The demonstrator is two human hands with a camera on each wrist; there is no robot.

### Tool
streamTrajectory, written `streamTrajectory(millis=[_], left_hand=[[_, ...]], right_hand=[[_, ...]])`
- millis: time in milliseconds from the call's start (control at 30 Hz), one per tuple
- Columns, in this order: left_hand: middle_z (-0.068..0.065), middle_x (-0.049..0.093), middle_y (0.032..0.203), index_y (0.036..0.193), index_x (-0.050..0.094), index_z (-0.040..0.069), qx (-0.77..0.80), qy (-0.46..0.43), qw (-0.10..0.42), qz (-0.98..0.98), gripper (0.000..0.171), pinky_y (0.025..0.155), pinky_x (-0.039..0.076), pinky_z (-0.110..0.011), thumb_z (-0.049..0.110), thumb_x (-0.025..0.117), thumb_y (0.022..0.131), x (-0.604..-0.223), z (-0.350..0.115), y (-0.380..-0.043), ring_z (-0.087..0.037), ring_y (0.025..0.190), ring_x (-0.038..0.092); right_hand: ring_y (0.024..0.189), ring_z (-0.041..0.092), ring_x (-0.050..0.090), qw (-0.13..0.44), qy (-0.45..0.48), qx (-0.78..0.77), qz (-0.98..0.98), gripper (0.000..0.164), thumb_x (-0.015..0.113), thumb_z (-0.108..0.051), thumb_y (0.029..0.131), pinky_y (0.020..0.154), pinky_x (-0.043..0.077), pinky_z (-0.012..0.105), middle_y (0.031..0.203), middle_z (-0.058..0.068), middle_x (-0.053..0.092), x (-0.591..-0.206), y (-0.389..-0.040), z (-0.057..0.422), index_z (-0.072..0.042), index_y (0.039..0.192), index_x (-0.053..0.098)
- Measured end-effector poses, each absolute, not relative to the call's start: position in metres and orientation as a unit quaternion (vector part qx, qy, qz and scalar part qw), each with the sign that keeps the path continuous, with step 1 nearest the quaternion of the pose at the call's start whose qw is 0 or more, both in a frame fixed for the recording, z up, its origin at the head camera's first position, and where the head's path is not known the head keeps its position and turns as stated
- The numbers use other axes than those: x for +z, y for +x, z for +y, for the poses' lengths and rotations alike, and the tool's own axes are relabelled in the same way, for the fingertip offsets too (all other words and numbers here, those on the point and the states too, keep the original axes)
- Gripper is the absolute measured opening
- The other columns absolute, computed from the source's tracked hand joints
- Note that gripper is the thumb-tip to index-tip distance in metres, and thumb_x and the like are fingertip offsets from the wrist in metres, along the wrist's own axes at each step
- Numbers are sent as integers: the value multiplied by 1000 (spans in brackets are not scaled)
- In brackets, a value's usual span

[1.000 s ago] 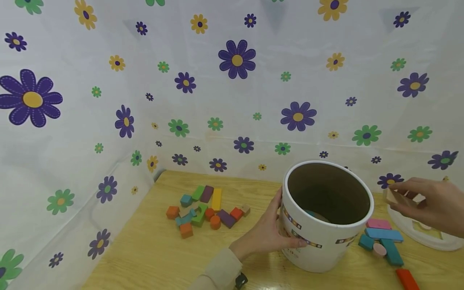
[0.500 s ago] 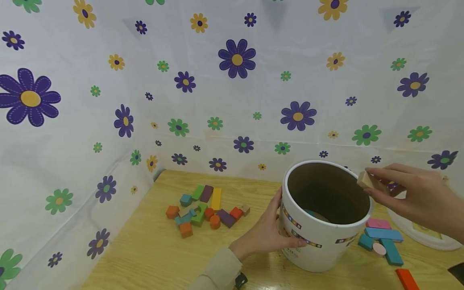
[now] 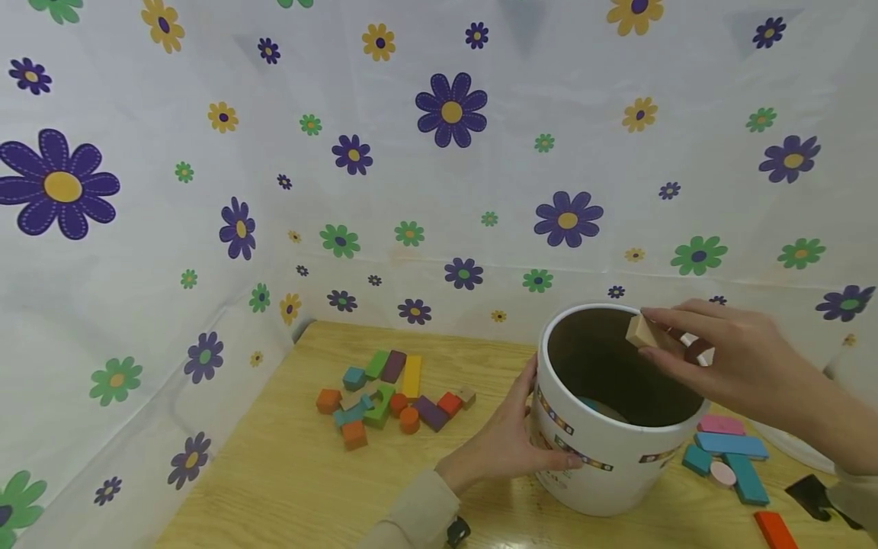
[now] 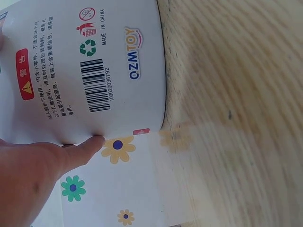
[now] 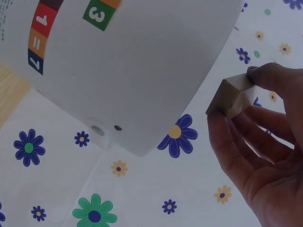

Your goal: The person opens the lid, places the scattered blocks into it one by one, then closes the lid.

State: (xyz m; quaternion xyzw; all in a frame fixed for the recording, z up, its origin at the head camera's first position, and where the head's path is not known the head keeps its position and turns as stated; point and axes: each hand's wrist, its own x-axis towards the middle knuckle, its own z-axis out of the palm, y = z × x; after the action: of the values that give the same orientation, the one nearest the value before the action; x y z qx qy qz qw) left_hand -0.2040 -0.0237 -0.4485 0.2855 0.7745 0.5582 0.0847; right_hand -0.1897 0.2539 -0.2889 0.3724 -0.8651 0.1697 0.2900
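The left hand (image 3: 507,444) is gripping a white bucket (image 3: 613,473), seemingly steadying it; in the right hand (image 3: 744,354), fingers are pinching a wooden block (image 3: 639,332) over its opening (image 3: 590,366).

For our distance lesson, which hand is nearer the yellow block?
Left. The left hand holds the bucket, right of the yellow block; the right hand is farther right, by the bucket's mouth.

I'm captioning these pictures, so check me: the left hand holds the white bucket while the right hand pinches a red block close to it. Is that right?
The colour is wrong: the head view shows the right hand pinching a plain wood-coloured block, close to the white bucket that the left hand holds.
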Motion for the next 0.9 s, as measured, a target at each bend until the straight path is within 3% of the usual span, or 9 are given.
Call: streamTrajectory(millis=[200, 300, 400, 567, 633, 733, 800, 900], left_hand=[[18, 22, 166, 158, -5, 53, 559, 287, 85, 774, 125, 119, 40, -51, 35, 90, 77, -448, -22, -204, -11, 152, 29], [17, 21, 166, 158, -5, 53, 557, 285, 86, 775, 125, 119, 40, -52, 35, 89, 78, -448, -22, -203, -11, 152, 28], [17, 21, 167, 158, -5, 54, 556, 282, 86, 777, 125, 120, 39, -54, 35, 90, 77, -448, -23, -203, -12, 153, 28], [18, 20, 167, 157, -5, 54, 556, 279, 84, 779, 126, 121, 36, -56, 33, 90, 77, -448, -24, -203, -12, 154, 27], [18, 19, 167, 158, -5, 54, 556, 280, 83, 778, 126, 122, 35, -57, 33, 90, 77, -448, -24, -203, -13, 154, 27], [20, 18, 167, 158, -5, 54, 557, 281, 85, 777, 125, 121, 35, -58, 33, 89, 78, -448, -24, -203, -13, 154, 26], [22, 18, 167, 158, -4, 54, 559, 280, 86, 776, 124, 121, 35, -58, 33, 89, 78, -449, -24, -202, -13, 155, 26], [24, 17, 166, 157, -4, 54, 562, 280, 91, 773, 122, 120, 36, -57, 33, 88, 80, -449, -24, -202, -12, 155, 26]], right_hand=[[70, -1, 56, 296, 384, 190, -854, 37, 85, -31, 85, 65, 50, 2, 83, -12, 63, -289, -191, 248, -6, 111, 78], [69, -1, 57, 302, 385, 193, -851, 51, 68, -53, 93, 65, 50, 2, 82, -11, 63, -290, -192, 247, -6, 110, 78], [68, 2, 60, 307, 386, 195, -848, 68, 50, -65, 94, 64, 50, 2, 83, -8, 67, -291, -193, 246, -5, 110, 78], [68, 13, 69, 317, 387, 193, -844, 73, 46, -67, 94, 62, 51, 3, 88, 1, 75, -292, -193, 246, -4, 110, 78], [70, 15, 70, 314, 382, 190, -848, 61, 61, -61, 93, 63, 51, 3, 90, 2, 75, -292, -192, 248, -5, 110, 78], [75, 16, 70, 304, 366, 183, -860, 41, 88, -33, 81, 66, 51, 2, 93, 1, 76, -291, -189, 252, -6, 111, 78], [77, 16, 71, 296, 350, 177, -871, 47, 95, -12, 68, 66, 50, 1, 94, 1, 76, -291, -187, 255, -7, 111, 77], [76, 14, 71, 296, 330, 170, -880, 51, 95, -3, 61, 66, 49, 0, 94, 2, 76, -292, -184, 261, -8, 110, 78]])
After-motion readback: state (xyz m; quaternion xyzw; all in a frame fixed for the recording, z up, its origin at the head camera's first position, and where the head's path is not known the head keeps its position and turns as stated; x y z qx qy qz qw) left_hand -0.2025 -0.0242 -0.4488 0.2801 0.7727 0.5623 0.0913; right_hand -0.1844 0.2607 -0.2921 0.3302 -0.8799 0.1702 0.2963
